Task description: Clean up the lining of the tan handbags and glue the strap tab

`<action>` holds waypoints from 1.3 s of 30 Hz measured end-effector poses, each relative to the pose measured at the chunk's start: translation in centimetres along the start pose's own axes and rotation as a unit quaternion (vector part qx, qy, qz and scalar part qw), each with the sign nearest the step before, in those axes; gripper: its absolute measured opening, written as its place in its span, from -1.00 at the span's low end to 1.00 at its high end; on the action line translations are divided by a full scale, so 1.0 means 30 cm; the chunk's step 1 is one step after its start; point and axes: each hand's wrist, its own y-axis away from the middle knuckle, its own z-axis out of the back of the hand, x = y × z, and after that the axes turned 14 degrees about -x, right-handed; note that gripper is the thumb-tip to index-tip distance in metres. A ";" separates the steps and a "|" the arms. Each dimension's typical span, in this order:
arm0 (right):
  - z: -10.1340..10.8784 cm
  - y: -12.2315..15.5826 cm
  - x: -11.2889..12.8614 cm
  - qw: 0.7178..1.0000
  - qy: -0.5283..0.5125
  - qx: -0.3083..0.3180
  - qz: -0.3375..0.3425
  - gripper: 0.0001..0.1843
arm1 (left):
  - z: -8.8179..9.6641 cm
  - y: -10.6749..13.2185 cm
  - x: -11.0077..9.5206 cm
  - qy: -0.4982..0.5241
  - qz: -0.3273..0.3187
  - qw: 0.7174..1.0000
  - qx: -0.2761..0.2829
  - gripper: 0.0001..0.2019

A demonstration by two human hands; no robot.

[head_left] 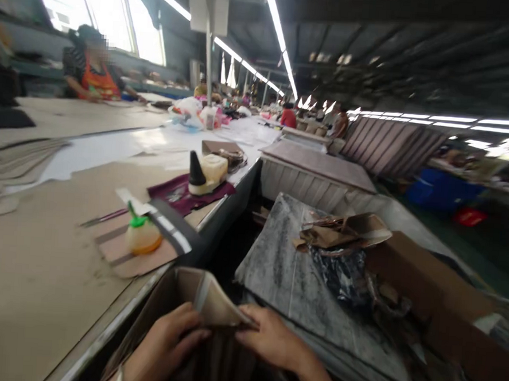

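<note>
At the bottom of the view both my hands grip a folded tan and brown striped material piece [213, 303]. My left hand [163, 346] is closed on its left edge, with the fingers curled over the fold. Pinching the same piece from the right is my right hand [271, 338], thumb on top. A small glue bottle with a green cap [142, 235] lies on the tan worktable [38, 269] to the left, beside a dark strap [172, 228].
A grey marbled slab [284, 273] with scraps and a dark bag [340, 265] lies to the right, next to a cardboard box [425, 287]. A black-tipped bottle [206, 173] stands on maroon fabric. Other people work at the far tables.
</note>
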 end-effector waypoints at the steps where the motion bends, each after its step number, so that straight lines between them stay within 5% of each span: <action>1: -0.006 -0.002 -0.002 1.000 -0.024 0.005 0.005 -0.70 | 0.009 -0.008 -0.003 0.015 -0.003 1.000 0.021 -0.75; 8: -0.008 0.013 -0.023 0.995 -0.095 0.020 0.000 -0.64 | 0.067 -0.113 -0.013 -0.012 0.011 0.993 0.120 -0.79; 18: 0.001 0.008 -0.115 0.986 -0.157 0.028 -0.048 -0.62 | 0.001 -0.201 0.064 -0.002 -0.019 0.991 0.131 -0.72; 23: 0.005 0.002 -0.123 0.983 -0.170 0.026 -0.068 -0.61 | -0.006 -0.204 0.075 0.040 0.029 0.985 0.163 -0.68; 33: 0.014 -0.002 -0.126 0.994 -0.094 0.012 -0.045 -0.60 | -0.042 -0.200 0.058 -0.087 0.009 0.993 0.075 -0.83; 39: 0.011 -0.005 -0.141 0.992 -0.106 0.015 -0.059 -0.62 | -0.051 -0.200 0.046 -0.138 -0.065 0.988 0.033 -0.83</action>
